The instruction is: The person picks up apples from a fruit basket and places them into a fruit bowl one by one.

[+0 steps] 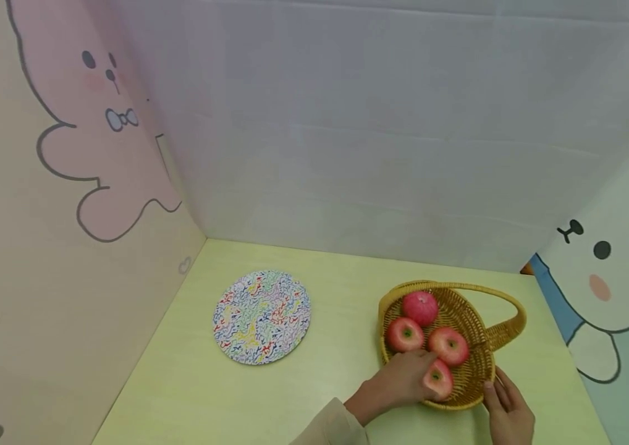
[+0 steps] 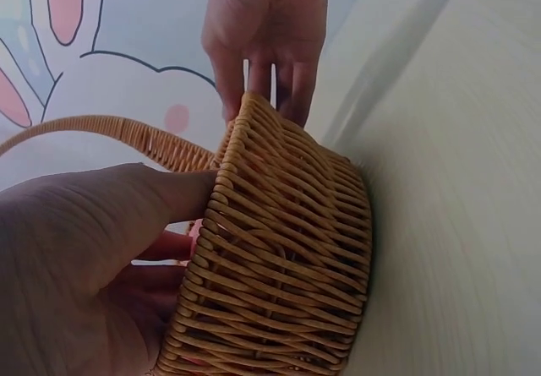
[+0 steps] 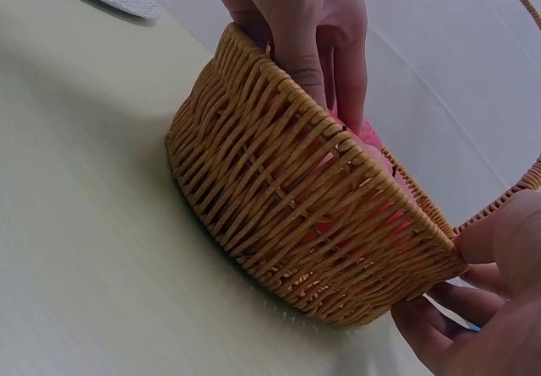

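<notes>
A brown wicker basket (image 1: 478,371) with a tall arched handle (image 1: 506,330) holds several red apples. My left hand (image 1: 406,378) reaches over its near left rim, fingers around the nearest apple (image 1: 439,378). Another apple (image 1: 448,346) lies just beyond those fingers, with more behind it. From the left wrist view, the left hand (image 2: 93,258) has its thumb at the rim and its fingertips down inside, partly hidden by the wicker wall (image 2: 279,249). My right hand (image 1: 509,414) pinches the basket's right rim, thumb on top and fingers against the outer side, as the right wrist view also shows.
On the pale yellow table (image 1: 342,309), a round mat (image 1: 261,317) with a multicolored squiggle pattern lies left of the basket. A white curtain-like wall (image 1: 375,136) stands behind. Side panels with cartoon animals (image 1: 598,296) flank the table.
</notes>
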Demonstrator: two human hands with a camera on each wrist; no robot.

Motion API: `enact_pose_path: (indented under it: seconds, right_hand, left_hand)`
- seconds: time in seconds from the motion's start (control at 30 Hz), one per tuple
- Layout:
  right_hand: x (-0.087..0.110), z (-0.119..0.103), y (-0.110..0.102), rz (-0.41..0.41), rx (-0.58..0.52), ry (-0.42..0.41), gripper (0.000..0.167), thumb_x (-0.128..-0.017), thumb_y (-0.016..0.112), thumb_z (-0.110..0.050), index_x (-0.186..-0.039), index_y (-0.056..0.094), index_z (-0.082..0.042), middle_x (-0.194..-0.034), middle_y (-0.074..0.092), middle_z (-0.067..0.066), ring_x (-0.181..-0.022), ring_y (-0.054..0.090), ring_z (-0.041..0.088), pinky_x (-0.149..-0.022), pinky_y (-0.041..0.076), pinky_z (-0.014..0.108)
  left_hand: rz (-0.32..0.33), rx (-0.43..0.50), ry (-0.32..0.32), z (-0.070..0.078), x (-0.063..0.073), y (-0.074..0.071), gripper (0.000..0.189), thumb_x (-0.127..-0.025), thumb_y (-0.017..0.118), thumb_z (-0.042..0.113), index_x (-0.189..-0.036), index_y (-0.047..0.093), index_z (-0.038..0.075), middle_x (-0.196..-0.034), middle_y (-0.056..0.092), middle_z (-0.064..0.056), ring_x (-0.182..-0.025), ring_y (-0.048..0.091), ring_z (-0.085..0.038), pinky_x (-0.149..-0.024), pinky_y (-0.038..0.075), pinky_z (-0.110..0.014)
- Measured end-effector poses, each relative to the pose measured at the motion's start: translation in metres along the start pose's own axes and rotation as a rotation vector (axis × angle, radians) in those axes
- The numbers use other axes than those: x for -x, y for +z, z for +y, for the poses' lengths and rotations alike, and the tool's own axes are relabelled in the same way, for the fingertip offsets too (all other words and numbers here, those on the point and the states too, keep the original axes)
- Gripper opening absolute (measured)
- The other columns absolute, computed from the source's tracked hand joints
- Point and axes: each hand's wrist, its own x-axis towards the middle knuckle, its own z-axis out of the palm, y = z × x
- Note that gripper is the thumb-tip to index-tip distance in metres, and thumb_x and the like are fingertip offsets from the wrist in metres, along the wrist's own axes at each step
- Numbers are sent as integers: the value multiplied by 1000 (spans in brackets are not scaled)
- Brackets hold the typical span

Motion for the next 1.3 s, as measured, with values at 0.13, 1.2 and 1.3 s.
enact_pose_path:
  seconds: [0.13, 1.2, 1.3]
  right_hand:
    - [1, 0, 1, 0, -12, -12, 56, -109, 53, -16, -159, 36, 1, -156, 38, 34, -73, 44, -35, -64, 48, 0]
    - [1, 1, 0, 18, 27, -16, 55, -108, 54, -18, -158, 40, 0, -153, 42, 30, -71, 44, -35, -63, 47, 0]
    - [1, 0, 0, 13, 6, -23, 55, -108, 54, -17, -158, 40, 1, -152, 41, 32, -71, 45, -34, -63, 47, 0]
  left_hand:
    - [13, 37, -14, -1, 0, 1, 31, -90, 70, 40, -118, 66, 28, -102, 72, 17, -99, 66, 3, -73, 47, -11]
    - [-18, 26, 2, -2, -6, 2, 26, -87, 77, 40, -108, 65, 29, -101, 69, 19, -91, 60, 5, -69, 40, -9]
    - [2, 52, 6, -2, -5, 2, 20, -88, 75, 38, -104, 66, 29, -95, 68, 20, -87, 58, 6, -68, 39, -8]
